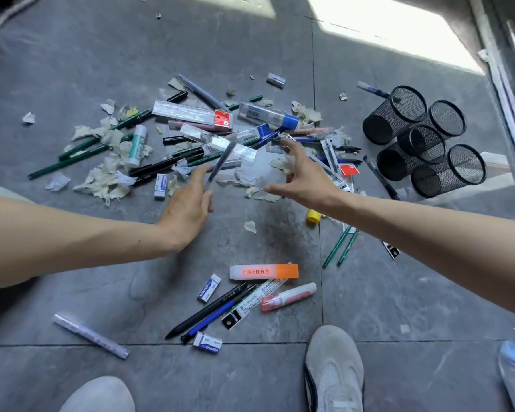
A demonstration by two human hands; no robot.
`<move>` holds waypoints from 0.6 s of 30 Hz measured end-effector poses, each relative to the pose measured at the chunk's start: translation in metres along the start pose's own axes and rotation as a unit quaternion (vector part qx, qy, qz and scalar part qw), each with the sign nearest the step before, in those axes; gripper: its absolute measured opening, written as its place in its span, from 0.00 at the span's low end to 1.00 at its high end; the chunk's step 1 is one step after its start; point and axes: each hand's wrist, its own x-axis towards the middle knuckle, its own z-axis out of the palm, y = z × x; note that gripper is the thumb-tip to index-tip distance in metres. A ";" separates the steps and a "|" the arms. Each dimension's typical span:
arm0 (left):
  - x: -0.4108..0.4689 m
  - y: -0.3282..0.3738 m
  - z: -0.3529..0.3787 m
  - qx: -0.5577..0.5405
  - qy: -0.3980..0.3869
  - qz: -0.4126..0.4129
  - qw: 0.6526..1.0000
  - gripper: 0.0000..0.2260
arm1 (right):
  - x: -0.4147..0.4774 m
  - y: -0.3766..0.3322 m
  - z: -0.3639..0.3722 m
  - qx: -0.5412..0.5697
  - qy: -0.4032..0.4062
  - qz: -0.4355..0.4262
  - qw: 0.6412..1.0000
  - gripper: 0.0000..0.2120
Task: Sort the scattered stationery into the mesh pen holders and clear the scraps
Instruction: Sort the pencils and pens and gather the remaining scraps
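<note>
Pen (pixel 220 162) pinched in left hand (pixel 188 203); right hand (pixel 304 176) spread, empty, over scraps (pixel 107 179); holders (pixel 422 141) far right.

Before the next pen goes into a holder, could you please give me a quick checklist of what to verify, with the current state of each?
1. Left hand has a pen: ok, a grey pen sits between its fingers.
2. Right hand free to pick: ok, open with fingers spread above the pile.
3. Mesh pen holders ready: not ok, all five lie on their sides, clustered to the right.
4. Holders empty: ok, nothing shows inside the openings.
5. Paper scraps cleared: not ok, many are scattered among the pens.
6. Near items gathered: not ok, the orange highlighter and erasers lie by the shoes.
</note>
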 end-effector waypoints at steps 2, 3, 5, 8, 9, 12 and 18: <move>-0.003 0.000 -0.002 0.009 0.000 0.000 1.000 0.03 | 0.002 0.001 0.000 0.003 -0.009 0.018 1.000 0.36; -0.007 -0.002 -0.002 0.014 -0.020 0.001 1.000 0.07 | 0.002 0.001 0.001 -0.002 -0.008 0.026 1.000 0.28; -0.015 -0.007 -0.001 0.017 -0.080 -0.007 0.997 0.10 | 0.002 0.004 0.002 0.020 0.006 0.053 0.998 0.14; -0.027 -0.010 0.004 0.028 -0.138 -0.009 0.990 0.12 | -0.001 0.009 0.000 0.143 -0.039 0.109 0.983 0.16; -0.029 -0.009 0.005 0.043 -0.148 -0.007 0.988 0.13 | -0.003 0.010 0.000 0.162 -0.057 0.115 0.978 0.15; -0.031 -0.011 0.007 0.099 -0.165 0.019 0.981 0.11 | -0.004 0.009 0.001 0.163 -0.054 0.118 0.978 0.11; -0.032 -0.008 0.010 0.111 -0.194 0.033 0.974 0.06 | -0.001 0.001 -0.001 0.293 -0.071 0.197 0.933 0.18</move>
